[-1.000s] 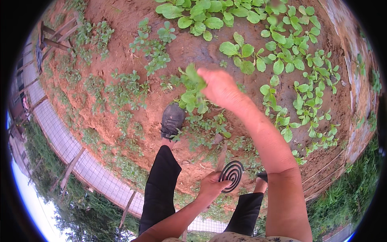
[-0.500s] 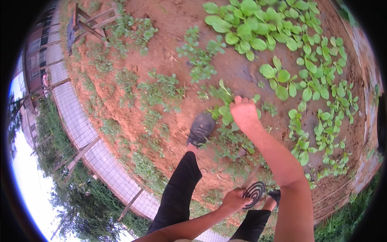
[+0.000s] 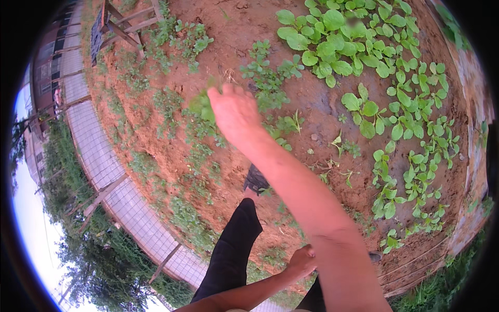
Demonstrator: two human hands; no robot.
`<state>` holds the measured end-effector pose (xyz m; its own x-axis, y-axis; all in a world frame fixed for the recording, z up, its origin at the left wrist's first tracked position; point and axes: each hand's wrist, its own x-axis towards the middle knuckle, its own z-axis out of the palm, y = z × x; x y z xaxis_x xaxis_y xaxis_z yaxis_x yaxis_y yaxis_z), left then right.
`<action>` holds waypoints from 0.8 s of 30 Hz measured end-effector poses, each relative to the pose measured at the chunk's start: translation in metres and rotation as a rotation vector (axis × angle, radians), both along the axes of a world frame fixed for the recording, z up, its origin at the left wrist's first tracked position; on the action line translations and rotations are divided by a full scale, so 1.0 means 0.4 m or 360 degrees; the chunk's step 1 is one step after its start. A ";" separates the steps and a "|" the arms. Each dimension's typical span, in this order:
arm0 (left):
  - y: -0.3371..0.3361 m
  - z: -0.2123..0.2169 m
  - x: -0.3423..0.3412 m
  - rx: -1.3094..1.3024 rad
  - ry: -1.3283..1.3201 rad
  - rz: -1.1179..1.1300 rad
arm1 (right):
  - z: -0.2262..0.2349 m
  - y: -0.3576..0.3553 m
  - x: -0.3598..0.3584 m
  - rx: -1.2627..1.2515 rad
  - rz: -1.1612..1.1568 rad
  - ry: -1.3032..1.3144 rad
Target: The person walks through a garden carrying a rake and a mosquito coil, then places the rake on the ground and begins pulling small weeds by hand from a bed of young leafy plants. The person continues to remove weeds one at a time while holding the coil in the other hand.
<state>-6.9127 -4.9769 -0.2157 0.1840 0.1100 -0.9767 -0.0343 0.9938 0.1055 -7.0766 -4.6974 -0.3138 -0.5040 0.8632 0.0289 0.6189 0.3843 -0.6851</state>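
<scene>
My right hand [image 3: 234,112] reaches far left over the bed, its fingers closed round a bunch of leafy green plants [image 3: 201,105] blurred by motion. It hangs over low weeds on the reddish soil. My left hand [image 3: 302,262] stays low near my legs, fingers curled closed. My right forearm [image 3: 312,200] crosses in front of its fingertips and hides the black spiral coil seen there earlier. Below the right wrist, my dark shoe [image 3: 254,179] stands on the soil, partly covered by the arm.
Broad-leaved seedlings [image 3: 332,49] grow thickly at the upper right. Small loose plants [image 3: 338,143] lie on the soil right of my arm. A wooden frame [image 3: 122,31] stands at the upper left. A wire fence [image 3: 112,151] runs along the left, and a low border [image 3: 475,171] edges the right.
My right hand has moved left and up from the middle of the bed, carrying pulled green plants. The black spiral coil by my left hand has gone behind my right forearm.
</scene>
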 end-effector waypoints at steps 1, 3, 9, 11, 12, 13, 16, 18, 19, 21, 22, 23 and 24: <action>0.010 0.020 0.000 0.0058 0.0031 0.0201 | -0.017 0.008 -0.028 0.0096 -0.0093 -0.0070; 0.010 0.033 0.002 0.0098 0.0064 0.0427 | -0.021 0.007 -0.038 0.0183 -0.0162 -0.0040; -0.101 -0.037 -0.002 0.0053 -0.0047 -0.0199 | -0.034 -0.098 0.120 -0.0169 0.0290 -0.0104; -0.127 -0.048 0.020 -0.0008 -0.0071 -0.0074 | -0.108 -0.152 0.201 -0.0208 0.0411 -0.0385; -0.125 -0.047 0.034 -0.0017 -0.0063 -0.0150 | -0.140 -0.162 0.244 -0.0217 0.0474 -0.0561; -0.124 -0.046 0.036 -0.0035 -0.0037 -0.0226 | -0.155 -0.161 0.267 -0.0241 0.0482 -0.0629; -0.090 -0.033 0.031 -0.0061 -0.0077 -0.0197 | -0.185 -0.140 0.316 -0.0365 0.0417 -0.0773; -0.062 -0.015 0.014 0.0086 -0.0010 -0.0313 | -0.196 -0.107 0.327 -0.0522 0.0256 -0.0791; -0.053 -0.009 0.009 0.0159 0.0021 -0.0371 | -0.196 -0.092 0.323 -0.0465 0.0117 -0.0686; -0.054 -0.002 0.007 0.0180 0.0015 -0.0358 | -0.167 -0.054 0.295 -0.0357 -0.0159 -0.0466; -0.051 -0.003 0.011 0.0207 -0.0002 -0.0351 | -0.175 -0.032 0.290 -0.0310 -0.0243 -0.0447; -0.068 -0.010 0.018 0.0146 -0.0037 -0.0248 | -0.182 -0.004 0.276 -0.0264 -0.0328 -0.0411; -0.097 -0.025 0.033 0.0087 -0.0076 -0.0145 | -0.188 0.024 0.262 -0.0215 -0.0414 -0.0379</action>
<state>-6.8995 -5.0159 -0.2257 0.2418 0.1436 -0.9596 0.0494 0.9859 0.1600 -6.9719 -4.6876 -0.3890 -0.2461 0.9513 -0.1856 0.8318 0.1090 -0.5442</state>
